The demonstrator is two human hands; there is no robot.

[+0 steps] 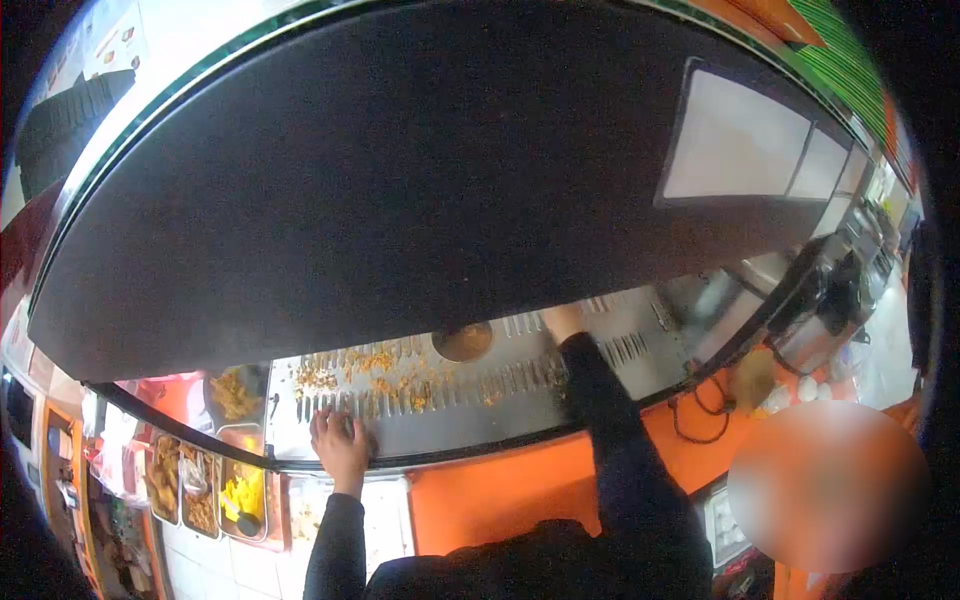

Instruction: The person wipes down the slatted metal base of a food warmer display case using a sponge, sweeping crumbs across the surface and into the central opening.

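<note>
A slotted metal tray [470, 435] lies inside a glass-fronted display case, with golden-brown crumbs [385, 370] scattered over its slots, mostly on the left half. My left hand [340, 445] rests at the tray's front left edge, fingers spread on the metal beside the slots. My right hand [565, 320] reaches across the tray towards the back, just right of a round brownish opening or dish [462, 342]. Its fingers go under the dark panel [400, 180], so whatever they touch is hidden.
The dark panel spans most of the upper view above the tray. Metal pans of fried food [200, 490] and a pan with yellow pieces [243, 492] stand at the lower left. An orange counter [500, 505] runs along the front. A dark cable loop [702, 420] lies to the right.
</note>
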